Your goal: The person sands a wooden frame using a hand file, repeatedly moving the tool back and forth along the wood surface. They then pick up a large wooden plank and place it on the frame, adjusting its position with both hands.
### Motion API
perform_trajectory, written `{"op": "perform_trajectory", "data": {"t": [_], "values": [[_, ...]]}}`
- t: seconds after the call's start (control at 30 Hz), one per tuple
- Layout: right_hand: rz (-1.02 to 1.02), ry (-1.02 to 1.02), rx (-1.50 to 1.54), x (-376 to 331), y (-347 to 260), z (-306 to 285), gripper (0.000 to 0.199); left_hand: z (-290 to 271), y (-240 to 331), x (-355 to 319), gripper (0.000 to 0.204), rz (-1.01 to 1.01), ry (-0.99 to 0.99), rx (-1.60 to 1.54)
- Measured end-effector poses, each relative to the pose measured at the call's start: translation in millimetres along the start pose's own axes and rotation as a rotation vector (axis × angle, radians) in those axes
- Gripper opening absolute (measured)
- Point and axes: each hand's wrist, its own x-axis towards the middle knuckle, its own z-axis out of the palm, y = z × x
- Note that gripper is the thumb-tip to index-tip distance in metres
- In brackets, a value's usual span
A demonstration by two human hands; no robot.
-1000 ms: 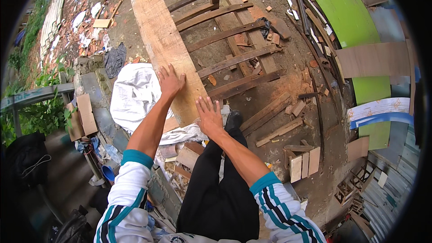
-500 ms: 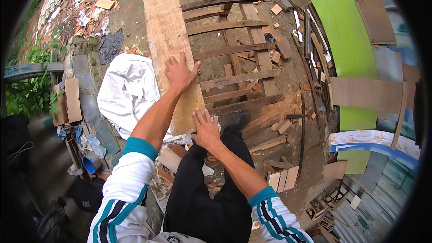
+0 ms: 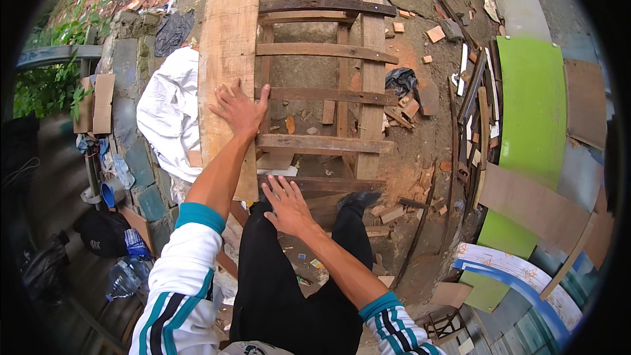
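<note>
A long, pale wooden plank [image 3: 229,20] lies lengthwise along the left side of a wooden frame with several dark cross slats [image 3: 322,94]. My left hand [image 3: 240,112] rests flat on the plank with its fingers spread and the thumb over its right edge. Just right of the plank's near end is my right hand [image 3: 287,207], fingers stretched and apart, above my knee and beside the nearest slat [image 3: 328,185]. Whether its fingertips touch that slat I cannot tell. Neither hand grips anything.
A white cloth sack [image 3: 169,115] lies against the plank's left side, by a low block wall [image 3: 141,158]. Wood offcuts, brick pieces and a black plastic bag [image 3: 401,81] litter the ground at right. A green panel [image 3: 531,105] stands farther right. A blue cup [image 3: 112,192] is at left.
My view has turned, so the plank and frame appear straighter. My right hand has shifted off the plank's near corner to its right. The left hand stays on the plank.
</note>
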Motion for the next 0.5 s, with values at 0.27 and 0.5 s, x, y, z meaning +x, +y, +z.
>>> {"op": "perform_trajectory", "data": {"t": [0.27, 0.5], "values": [[-0.017, 0.032, -0.239, -82.9, 145.0, -116.8, 0.064, 4.4, 0.8, 1.5, 0.084, 0.008, 0.169, 0.075], [0.038, 0.009, -0.297, -91.7, 185.2, -172.6, 0.056, 1.6, 6.9, 1.0, 0.078, 0.005, 0.192, 0.069]]}}
